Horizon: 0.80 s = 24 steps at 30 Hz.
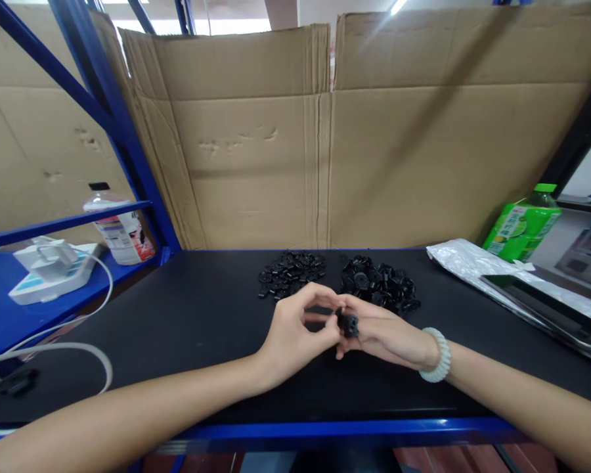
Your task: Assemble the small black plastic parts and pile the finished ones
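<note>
A small black plastic part with holes in its end sits between my two hands, just above the black tabletop. The thumb and fingertips of my left hand pinch at its left side. My right hand, with a pale coiled band on the wrist, is closed around it from the right. Fingers cover much of the part, so its full shape is hidden. Behind my hands lie a pile of small black pieces and, to its right, a pile of rounder black pieces.
Cardboard panels stand behind the black table. On the right are a silvery bag, a dark phone-like slab and a green bottle. At left are a power strip, a white cable and a clear bottle.
</note>
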Tool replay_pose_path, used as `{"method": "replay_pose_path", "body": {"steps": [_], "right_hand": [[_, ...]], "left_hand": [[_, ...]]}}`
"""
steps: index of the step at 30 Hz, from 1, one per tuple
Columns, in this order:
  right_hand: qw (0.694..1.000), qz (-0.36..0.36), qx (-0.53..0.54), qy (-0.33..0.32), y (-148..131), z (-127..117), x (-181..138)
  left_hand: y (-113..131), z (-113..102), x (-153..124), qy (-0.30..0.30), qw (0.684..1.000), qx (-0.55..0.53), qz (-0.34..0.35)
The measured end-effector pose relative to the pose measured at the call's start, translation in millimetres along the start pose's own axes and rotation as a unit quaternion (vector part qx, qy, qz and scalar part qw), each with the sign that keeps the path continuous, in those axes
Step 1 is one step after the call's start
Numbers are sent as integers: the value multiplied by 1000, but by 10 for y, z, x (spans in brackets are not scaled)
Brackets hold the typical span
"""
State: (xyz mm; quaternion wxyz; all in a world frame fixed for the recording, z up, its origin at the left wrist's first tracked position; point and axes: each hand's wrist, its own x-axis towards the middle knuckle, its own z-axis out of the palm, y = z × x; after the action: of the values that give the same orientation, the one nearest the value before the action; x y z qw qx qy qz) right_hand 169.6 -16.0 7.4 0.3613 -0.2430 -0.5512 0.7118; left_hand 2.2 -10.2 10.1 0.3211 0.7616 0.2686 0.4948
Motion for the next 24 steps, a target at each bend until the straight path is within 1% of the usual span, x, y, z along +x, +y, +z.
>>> {"method": "replay_pose_path", "body": {"steps": [1,3,4,6,8,10,12,13,14,16,18,19,21,22,24], "right_hand": [[1000,-15,-25,8,-19,-6,-3],[992,-53,-115,26,-57,-24,-17],[981,-73,-176,38,-76,-37,-27],[943,-119,-302,74,-125,-83,-47],[885,-163,-415,133,-194,-174,-65],[808,-194,-517,208,-280,-317,-76],[723,-205,-598,279,-365,-490,-82],[695,-203,-622,298,-399,-574,-83],[679,-196,-639,303,-425,-645,-84],[666,-180,-664,288,-449,-733,-89],[664,-177,-677,265,-442,-728,-96],[664,-186,-676,258,-431,-693,-99],[671,-213,-666,245,-397,-579,-105],[677,-226,-659,237,-377,-511,-107],[689,-245,-646,218,-331,-380,-108]], "left_hand": [[0,-4,8,13,999,-35,-28],[-3,-7,16,31,995,-79,-53],[-7,-7,17,31,995,-82,-53],[-19,-7,14,14,997,-54,-43],[-36,-15,11,-16,999,0,-37],[-58,-34,11,-37,997,56,-32],[-75,-58,8,-54,992,110,-14],[-78,-68,3,-69,988,140,1],[-75,-75,-5,-91,981,169,21],[-54,-77,-31,-156,959,226,62],[-22,-62,-67,-223,930,274,99],[-9,-52,-86,-245,915,299,115],[2,-33,-120,-256,885,362,140],[-3,-28,-131,-245,871,400,145],[-32,-34,-139,-208,846,475,127]]}}
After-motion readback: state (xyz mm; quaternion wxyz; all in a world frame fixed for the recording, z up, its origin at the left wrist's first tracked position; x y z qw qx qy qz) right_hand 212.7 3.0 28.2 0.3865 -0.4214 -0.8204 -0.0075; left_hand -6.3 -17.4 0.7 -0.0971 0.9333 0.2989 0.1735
